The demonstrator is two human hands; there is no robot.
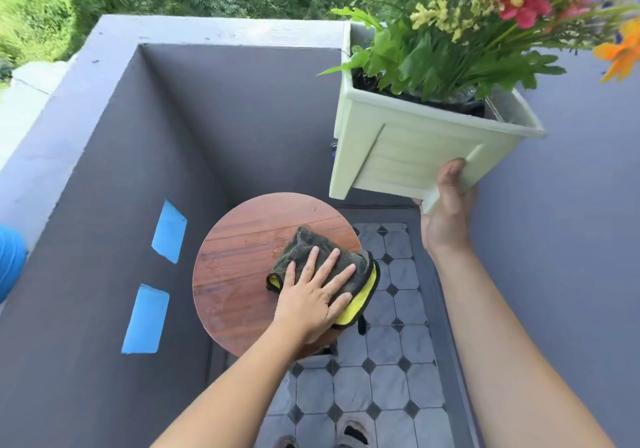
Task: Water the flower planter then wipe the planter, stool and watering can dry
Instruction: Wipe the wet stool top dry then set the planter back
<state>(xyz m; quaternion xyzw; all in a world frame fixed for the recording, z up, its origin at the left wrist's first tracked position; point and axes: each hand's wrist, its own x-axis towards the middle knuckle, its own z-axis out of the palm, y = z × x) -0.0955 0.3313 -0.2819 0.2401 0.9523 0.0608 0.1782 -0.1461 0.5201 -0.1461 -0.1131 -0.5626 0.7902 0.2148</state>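
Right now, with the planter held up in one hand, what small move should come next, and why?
Probably sweep the cloth leftward across the stool top. The left hand presses it flat near the right edge, and wet patches seem to remain on the wood to the left. The right hand holds the planter clear, tilted.

A round wooden stool (pixel 242 274) stands on the tiled floor (pixel 398 378) in the corner of a grey-walled balcony. On its reddish top lies a crumpled dark cloth (pixel 311 250) with a yellow underside, overhanging the right edge, with the left hand (pixel 311 298) pressed flat on it. Wet patches show on the wood.
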